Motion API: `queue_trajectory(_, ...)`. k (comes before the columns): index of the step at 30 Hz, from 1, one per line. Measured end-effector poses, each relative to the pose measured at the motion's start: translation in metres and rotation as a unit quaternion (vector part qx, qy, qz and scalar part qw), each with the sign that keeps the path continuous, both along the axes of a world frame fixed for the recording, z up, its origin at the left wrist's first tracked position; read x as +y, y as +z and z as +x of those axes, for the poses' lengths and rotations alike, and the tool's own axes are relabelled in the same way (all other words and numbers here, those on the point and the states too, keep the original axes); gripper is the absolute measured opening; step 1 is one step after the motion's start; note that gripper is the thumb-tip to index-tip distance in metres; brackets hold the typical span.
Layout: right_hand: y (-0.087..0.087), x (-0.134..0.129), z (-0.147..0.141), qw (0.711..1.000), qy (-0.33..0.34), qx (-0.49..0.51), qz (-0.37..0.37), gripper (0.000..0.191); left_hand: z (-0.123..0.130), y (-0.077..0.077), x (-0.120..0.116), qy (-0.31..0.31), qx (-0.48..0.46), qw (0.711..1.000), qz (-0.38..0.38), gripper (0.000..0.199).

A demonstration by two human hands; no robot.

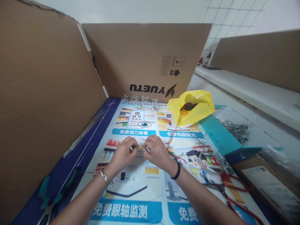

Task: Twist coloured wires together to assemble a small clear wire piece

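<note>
My left hand (125, 153) and my right hand (157, 151) meet over the middle of the printed poster sheet (131, 190). Both are closed in a pinch, fingertips a small gap apart. A short thin yellow strand (140, 147) runs between them, one end in each pinch. It is too small to tell whether it is thread or coated wire. Fine thin wires (140, 140) lie just behind the fingertips. To the right of my right hand, red, green and yellow strings (172, 151) lie loose on the sheet.
A yellow bag (199, 107) stands at the back right, coloured material inside. Tangled wire (138, 98) lies along the cardboard wall (140, 56). Red-handled scissors (236, 184) and a tape roll (211, 163) sit right. Green-handled pliers (44, 192) lie left. A wire pile (237, 131) is far right.
</note>
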State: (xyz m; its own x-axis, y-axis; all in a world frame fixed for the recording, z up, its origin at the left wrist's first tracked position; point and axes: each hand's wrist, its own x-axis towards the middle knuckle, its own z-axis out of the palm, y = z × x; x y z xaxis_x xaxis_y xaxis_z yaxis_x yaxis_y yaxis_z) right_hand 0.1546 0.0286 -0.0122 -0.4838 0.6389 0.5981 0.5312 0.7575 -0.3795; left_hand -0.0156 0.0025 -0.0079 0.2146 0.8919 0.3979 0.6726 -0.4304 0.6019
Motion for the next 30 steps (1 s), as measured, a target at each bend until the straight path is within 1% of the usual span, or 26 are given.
queue_trajectory(7, 0.0003, 0.0013, 0.0044, 0.999, 0.007, -0.034, -0.023, 0.013, -0.0022, -0.0021, -0.0004, 0.059, 0.032, 0.998, 0.015, 0.014)
queue_trajectory(13, -0.0029, 0.0025, 0.0043, 0.998, 0.019, -0.046, -0.036, 0.013, -0.0022, -0.0049, -0.0001, 0.076, 0.032, 0.996, 0.024, 0.013)
queue_trajectory(19, 0.0017, 0.0014, 0.0036, 0.996, 0.035, -0.069, -0.036, 0.015, 0.0003, -0.0036, -0.0024, 0.106, 0.040, 0.993, 0.009, 0.012)
queue_trajectory(22, 0.0044, 0.0005, 0.0034, 0.996, 0.041, -0.072, -0.045, 0.015, 0.0005, -0.0031, -0.0028, 0.115, 0.042, 0.992, 0.002, 0.012)
queue_trajectory(26, 0.0053, 0.0001, 0.0040, 0.995, 0.051, -0.069, -0.050, 0.015, -0.0007, -0.0039, -0.0020, 0.118, 0.042, 0.992, 0.017, 0.013)
queue_trajectory(30, 0.0027, 0.0005, 0.0046, 0.997, 0.038, -0.061, -0.040, 0.015, -0.0020, -0.0048, -0.0016, 0.115, 0.037, 0.992, 0.019, 0.013)
